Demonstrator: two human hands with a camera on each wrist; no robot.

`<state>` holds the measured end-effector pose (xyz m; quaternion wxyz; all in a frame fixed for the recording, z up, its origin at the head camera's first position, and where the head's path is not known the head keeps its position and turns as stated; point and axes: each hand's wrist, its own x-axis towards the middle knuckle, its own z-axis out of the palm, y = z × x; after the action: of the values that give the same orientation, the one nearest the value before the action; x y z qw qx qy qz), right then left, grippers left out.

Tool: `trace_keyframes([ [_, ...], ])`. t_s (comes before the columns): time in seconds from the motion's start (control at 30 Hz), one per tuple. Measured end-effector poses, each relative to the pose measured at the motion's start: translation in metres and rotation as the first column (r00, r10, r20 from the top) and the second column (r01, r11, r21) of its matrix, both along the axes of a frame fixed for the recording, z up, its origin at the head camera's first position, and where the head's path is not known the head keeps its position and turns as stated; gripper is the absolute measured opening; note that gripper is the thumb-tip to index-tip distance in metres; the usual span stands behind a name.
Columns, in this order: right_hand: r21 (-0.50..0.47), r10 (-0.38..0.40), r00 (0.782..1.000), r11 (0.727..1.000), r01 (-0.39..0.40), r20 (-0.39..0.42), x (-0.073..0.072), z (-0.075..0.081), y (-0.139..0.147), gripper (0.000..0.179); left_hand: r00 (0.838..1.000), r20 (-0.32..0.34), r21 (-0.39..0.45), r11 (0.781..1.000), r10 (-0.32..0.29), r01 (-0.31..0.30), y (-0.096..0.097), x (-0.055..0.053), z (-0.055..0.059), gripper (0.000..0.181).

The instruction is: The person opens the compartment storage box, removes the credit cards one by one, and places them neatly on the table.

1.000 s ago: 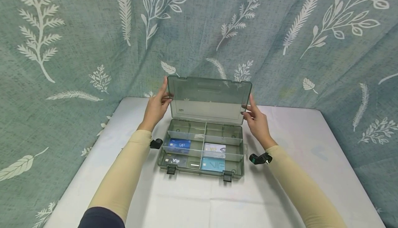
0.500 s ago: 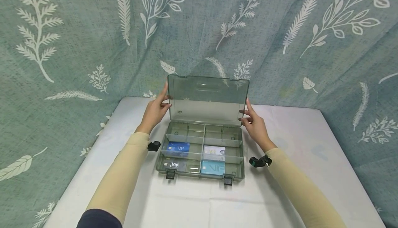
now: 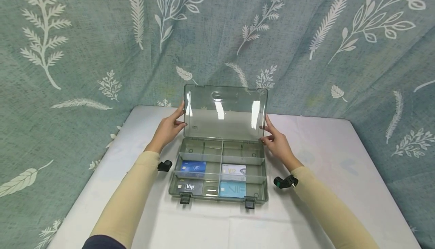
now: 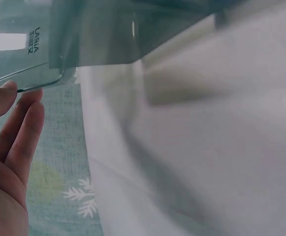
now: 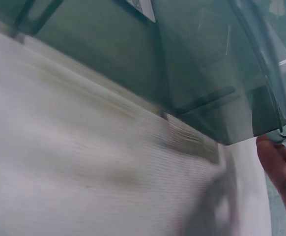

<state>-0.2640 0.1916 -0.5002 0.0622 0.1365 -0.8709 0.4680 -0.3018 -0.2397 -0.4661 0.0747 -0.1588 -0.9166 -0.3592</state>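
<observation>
The box [image 3: 257,189] sits on the white-covered counter [image 3: 193,226], long side toward the person, and it is open. Its lid [image 3: 234,117] stands raised along the far side; how far it leans is hard to tell. Both latches, left [image 3: 185,199] and right [image 3: 249,203], hang unfastened at the near edge.

The left hand [image 3: 166,130] pinches the lid's left edge between thumb and fingers. The right hand [image 3: 279,145] pinches the lid's right edge, lower down and close to the hinge side.

Four cards lie inside, each in its own compartment: a blue card [image 3: 193,168] middle left, a white card [image 3: 233,171] middle right, a grey card [image 3: 189,186] near left and a teal card [image 3: 232,189] near right. No card shows in the two far compartments.

As a judgement, the unlatching and raising are done, and the cards look settled. Not yet done: neither hand is free of the lid, which is neither laid flat behind the box nor down over the compartments. Whether it is being opened or closed cannot be told from this pose.
</observation>
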Motion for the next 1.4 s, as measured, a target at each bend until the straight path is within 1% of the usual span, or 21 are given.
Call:
trace_keyframes([
  [0.1,0.029,0.003,1.000,1.000,-0.003,-0.007,0.003,0.000,-0.001,0.087,0.999,0.042,0.004,1.000,-0.005,0.005,-0.003,0.003,-0.002,0.088],
  [0.17,0.029,0.023,1.000,0.999,-0.022,-0.017,0.005,0.000,-0.001,0.085,0.997,0.071,0.009,1.000,-0.015,0.014,-0.004,0.005,-0.004,0.087],
  [0.33,0.034,0.053,0.998,0.998,-0.052,-0.029,0.008,-0.005,0.001,0.077,0.988,0.151,0.016,1.000,-0.025,0.023,-0.008,0.013,-0.011,0.082],
  [0.47,0.038,0.072,0.997,0.997,-0.071,-0.026,0.011,-0.008,0.001,0.069,0.982,0.185,0.031,0.999,-0.025,0.019,-0.011,0.019,-0.017,0.075],
  [0.57,0.048,0.074,0.997,0.996,-0.073,-0.015,0.014,-0.008,0.000,0.064,0.979,0.204,0.051,0.999,-0.024,0.014,-0.013,0.022,-0.023,0.070],
  [0.7,0.074,0.060,0.998,0.995,-0.061,0.011,0.018,-0.010,-0.001,0.056,0.975,0.221,0.062,0.998,-0.032,0.018,-0.016,0.023,-0.031,0.065],
  [0.8,0.092,0.048,0.998,0.994,-0.051,0.035,0.020,-0.011,-0.001,0.051,0.975,0.218,0.068,0.997,-0.038,0.023,-0.018,0.024,-0.035,0.063],
  [0.97,0.107,0.033,0.998,0.993,-0.039,0.057,0.022,-0.012,-0.002,0.048,0.977,0.211,0.073,0.997,-0.042,0.028,-0.018,0.025,-0.036,0.061],
  [1.23,0.128,0.013,0.997,0.991,-0.023,0.079,0.023,-0.012,-0.001,0.044,0.973,0.226,0.046,0.999,-0.039,0.029,-0.019,0.023,-0.042,0.058],
  [1.33,0.129,0.011,0.995,0.991,-0.024,0.100,0.023,-0.012,-0.001,0.043,0.971,0.236,0.040,0.999,-0.039,0.030,-0.019,0.023,-0.043,0.057],
  [1.4,0.117,0.014,0.991,0.993,-0.029,0.131,0.023,-0.012,-0.001,0.043,0.969,0.243,0.035,0.999,-0.037,0.030,-0.018,0.024,-0.043,0.056],
])
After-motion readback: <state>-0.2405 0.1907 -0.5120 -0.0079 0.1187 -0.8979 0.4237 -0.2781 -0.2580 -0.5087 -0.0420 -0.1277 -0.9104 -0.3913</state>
